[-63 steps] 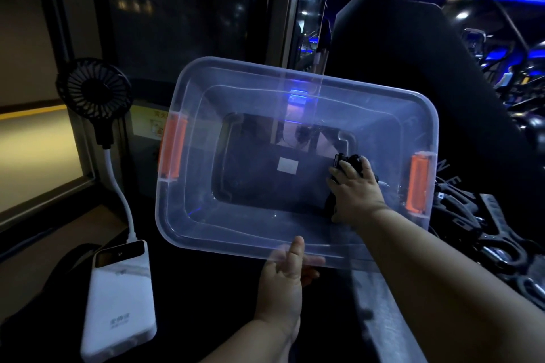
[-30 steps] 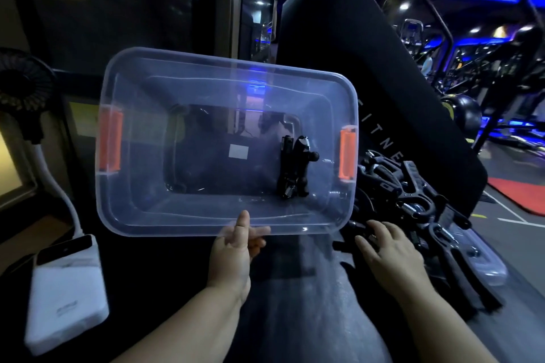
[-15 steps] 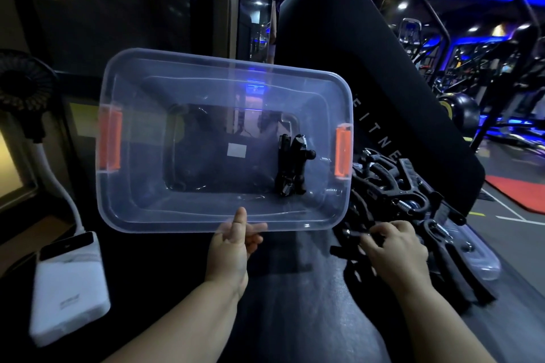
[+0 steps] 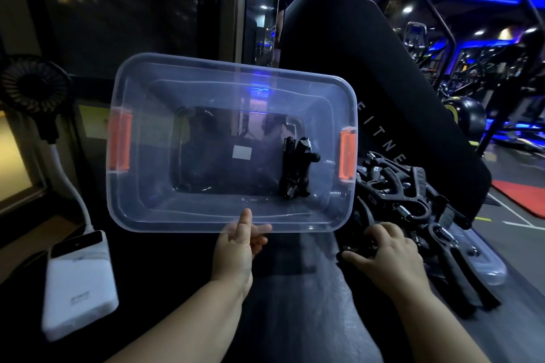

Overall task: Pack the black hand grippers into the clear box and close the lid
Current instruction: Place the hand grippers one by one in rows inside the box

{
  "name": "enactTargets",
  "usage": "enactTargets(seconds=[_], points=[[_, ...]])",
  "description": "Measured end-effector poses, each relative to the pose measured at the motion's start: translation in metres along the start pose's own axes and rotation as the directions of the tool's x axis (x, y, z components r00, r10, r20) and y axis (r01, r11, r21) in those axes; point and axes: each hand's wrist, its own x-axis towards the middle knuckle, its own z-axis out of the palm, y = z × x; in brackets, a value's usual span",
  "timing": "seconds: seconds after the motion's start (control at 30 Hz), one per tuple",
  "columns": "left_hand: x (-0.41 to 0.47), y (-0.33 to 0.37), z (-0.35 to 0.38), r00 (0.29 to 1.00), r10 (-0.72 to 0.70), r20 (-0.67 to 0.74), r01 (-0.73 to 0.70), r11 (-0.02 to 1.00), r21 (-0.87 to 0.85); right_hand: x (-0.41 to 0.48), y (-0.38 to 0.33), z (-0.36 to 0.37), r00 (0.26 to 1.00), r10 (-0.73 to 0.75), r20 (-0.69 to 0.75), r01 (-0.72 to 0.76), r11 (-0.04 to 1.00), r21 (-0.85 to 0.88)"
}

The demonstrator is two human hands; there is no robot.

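The clear box [image 4: 147, 209] with orange side latches is tilted up toward me on the dark bench. My left hand [image 4: 237, 247] pinches its near rim, thumb on the inside. One black hand gripper [image 4: 296, 166] lies inside the box at its right end. A pile of black hand grippers [image 4: 404, 188] sits to the right of the box. My right hand [image 4: 386, 250] grips one black hand gripper at the near left edge of that pile. The clear lid [image 4: 486, 265] lies flat under the pile, partly hidden.
A white power bank [image 4: 78, 280] lies at the near left, cabled to a small black fan [image 4: 32, 88]. A tall black padded backrest [image 4: 368, 82] stands behind the box and pile. Gym machines fill the far right.
My right hand left the box after putting a gripper inside, moved right to the pile and curled around another gripper. The box stayed tilted in my left hand.
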Motion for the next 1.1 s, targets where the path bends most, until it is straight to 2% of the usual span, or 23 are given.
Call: enactTargets(seconds=[0.4,0.57,0.77,0.9,1.1], points=[[0.001,-0.001,0.0,1.0,0.004,0.001,-0.004,1.0,0.009,-0.028,0.005,-0.006,1.0,-0.006,-0.023,0.01,0.985,0.17],[0.001,-0.001,-0.001,1.0,0.008,0.004,-0.008,1.0,0.017,-0.041,0.007,-0.007,0.991,0.118,0.067,-0.13,0.968,0.217],[0.001,-0.001,0.0,1.0,0.009,-0.002,-0.008,1.0,0.008,-0.051,0.003,-0.016,0.983,0.158,0.098,-0.178,0.951,0.253],[0.002,-0.002,-0.001,1.0,0.006,0.009,-0.006,1.0,0.005,-0.064,0.005,-0.027,0.982,0.163,0.095,-0.184,0.936,0.3],[0.003,-0.003,-0.002,1.0,0.004,0.004,-0.004,1.0,0.009,-0.072,0.008,-0.052,0.985,0.112,0.131,-0.144,0.951,0.274]])
